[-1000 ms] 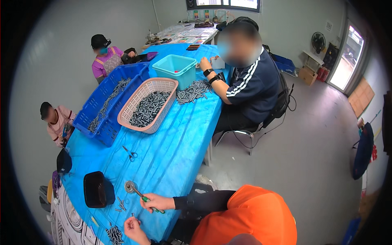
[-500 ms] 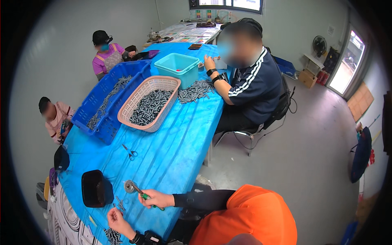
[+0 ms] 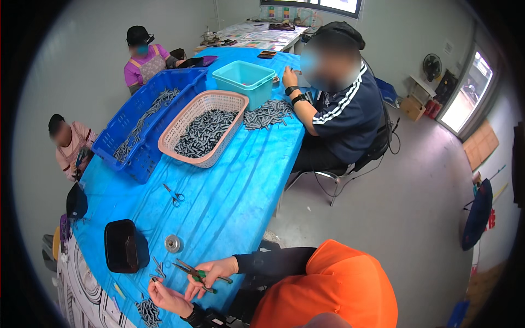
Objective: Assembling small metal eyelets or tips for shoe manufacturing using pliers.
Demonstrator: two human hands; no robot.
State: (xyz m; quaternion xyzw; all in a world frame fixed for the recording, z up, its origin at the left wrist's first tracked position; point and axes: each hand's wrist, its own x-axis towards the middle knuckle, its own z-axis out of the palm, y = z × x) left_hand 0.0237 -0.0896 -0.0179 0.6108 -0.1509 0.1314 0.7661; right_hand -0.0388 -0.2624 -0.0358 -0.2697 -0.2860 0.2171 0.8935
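Over blue cloth (image 3: 219, 218), pliers (image 3: 194, 272) pointing left, long axis slanted

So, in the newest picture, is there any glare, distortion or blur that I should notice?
Head view: bright light washes out the doorway and window; head view: a dark, round border frames the fisheye picture, and the doorway leans; head view: the co-workers' faces are blurred, while the pliers look reasonably sharp.

Green-handled pliers (image 3: 192, 270), black tub (image 3: 142, 254), blue table cover (image 3: 229, 202) (streaked darker)
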